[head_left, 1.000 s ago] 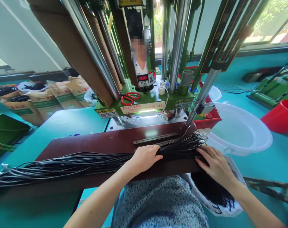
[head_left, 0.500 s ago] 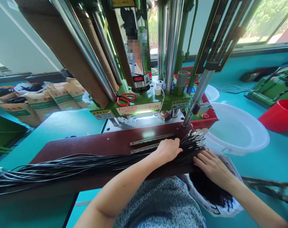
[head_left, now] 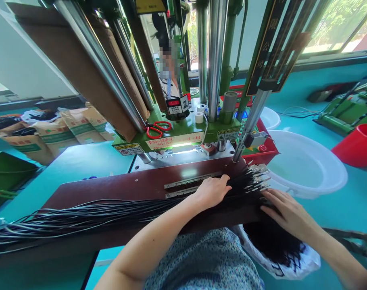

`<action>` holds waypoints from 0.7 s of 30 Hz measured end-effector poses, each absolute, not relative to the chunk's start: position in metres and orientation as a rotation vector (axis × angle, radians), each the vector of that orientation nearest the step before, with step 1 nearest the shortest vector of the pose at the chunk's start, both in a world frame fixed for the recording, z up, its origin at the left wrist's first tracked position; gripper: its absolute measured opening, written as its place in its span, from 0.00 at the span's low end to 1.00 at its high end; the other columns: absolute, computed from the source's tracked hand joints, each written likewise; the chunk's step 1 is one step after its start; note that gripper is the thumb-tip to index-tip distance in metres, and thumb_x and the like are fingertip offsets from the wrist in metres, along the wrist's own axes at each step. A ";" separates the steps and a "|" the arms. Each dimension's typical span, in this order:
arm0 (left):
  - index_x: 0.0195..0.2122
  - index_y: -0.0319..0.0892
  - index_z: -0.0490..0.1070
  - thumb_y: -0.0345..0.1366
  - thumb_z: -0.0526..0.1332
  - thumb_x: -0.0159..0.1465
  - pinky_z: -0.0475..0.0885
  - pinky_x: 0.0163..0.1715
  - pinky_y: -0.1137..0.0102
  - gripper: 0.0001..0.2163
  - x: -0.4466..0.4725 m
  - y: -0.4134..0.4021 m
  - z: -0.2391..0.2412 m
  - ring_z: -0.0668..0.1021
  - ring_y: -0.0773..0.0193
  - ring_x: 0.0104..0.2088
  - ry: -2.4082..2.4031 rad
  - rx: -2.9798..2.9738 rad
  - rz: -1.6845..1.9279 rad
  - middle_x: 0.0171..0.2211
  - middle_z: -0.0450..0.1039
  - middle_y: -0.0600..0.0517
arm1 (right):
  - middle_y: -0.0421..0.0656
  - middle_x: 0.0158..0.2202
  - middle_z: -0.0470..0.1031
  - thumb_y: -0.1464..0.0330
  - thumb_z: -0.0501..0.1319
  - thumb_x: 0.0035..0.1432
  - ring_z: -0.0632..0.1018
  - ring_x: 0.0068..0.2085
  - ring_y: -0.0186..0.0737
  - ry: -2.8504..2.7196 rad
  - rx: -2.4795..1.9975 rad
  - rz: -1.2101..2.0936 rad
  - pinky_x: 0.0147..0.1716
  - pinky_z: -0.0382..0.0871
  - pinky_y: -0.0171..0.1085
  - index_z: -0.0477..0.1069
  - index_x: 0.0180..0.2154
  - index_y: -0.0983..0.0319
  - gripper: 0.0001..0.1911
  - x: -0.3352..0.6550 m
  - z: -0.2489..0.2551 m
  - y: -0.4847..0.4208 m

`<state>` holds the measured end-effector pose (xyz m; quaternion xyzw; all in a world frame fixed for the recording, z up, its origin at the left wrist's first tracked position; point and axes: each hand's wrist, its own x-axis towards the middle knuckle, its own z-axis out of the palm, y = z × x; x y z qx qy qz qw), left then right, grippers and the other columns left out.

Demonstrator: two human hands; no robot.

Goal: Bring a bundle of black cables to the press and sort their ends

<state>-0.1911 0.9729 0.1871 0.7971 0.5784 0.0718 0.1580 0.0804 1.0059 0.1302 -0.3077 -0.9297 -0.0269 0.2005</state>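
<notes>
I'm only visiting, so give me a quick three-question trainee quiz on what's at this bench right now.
1. True or false: the left hand lies on the black wires.
2. What red-handled tool sits on the green press? A) pliers B) scissors C) knife
3. Which side of the board has the white basin, left or right?

Key: 1 true. 2 B. 3 right; the right hand rests flat at the wire ends on that side.
</notes>
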 end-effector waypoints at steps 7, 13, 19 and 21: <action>0.47 0.40 0.60 0.55 0.62 0.52 0.72 0.35 0.59 0.29 -0.183 0.969 0.185 0.75 0.47 0.42 1.602 2.323 0.108 0.42 0.71 0.44 | 0.46 0.44 0.70 0.71 0.50 0.62 0.73 0.44 0.41 -2.303 -0.988 0.071 0.43 0.68 0.39 0.60 0.53 0.59 0.18 0.063 0.131 0.999; 0.46 0.41 0.61 0.41 0.60 0.60 0.71 0.39 0.62 0.16 -0.181 0.968 0.196 0.75 0.51 0.42 1.599 2.288 0.135 0.41 0.73 0.47 | 0.55 0.50 0.61 0.74 0.51 0.55 0.67 0.51 0.53 -2.260 -1.124 -0.065 0.47 0.66 0.51 0.56 0.57 0.63 0.26 0.054 0.135 1.013; 0.45 0.46 0.61 0.37 0.56 0.61 0.69 0.39 0.66 0.11 -0.190 0.963 0.219 0.76 0.57 0.40 1.619 2.251 0.359 0.39 0.74 0.53 | 0.47 0.50 0.68 0.75 0.53 0.46 0.71 0.49 0.46 -2.316 -1.012 0.367 0.48 0.67 0.46 0.53 0.58 0.60 0.35 0.052 0.170 1.045; 0.46 0.47 0.60 0.38 0.57 0.61 0.68 0.40 0.66 0.12 -0.192 0.961 0.222 0.75 0.58 0.40 1.593 2.204 0.413 0.40 0.73 0.54 | 0.47 0.45 0.72 0.72 0.54 0.48 0.74 0.43 0.46 -2.319 -1.015 0.365 0.44 0.69 0.45 0.61 0.53 0.61 0.27 0.051 0.190 1.047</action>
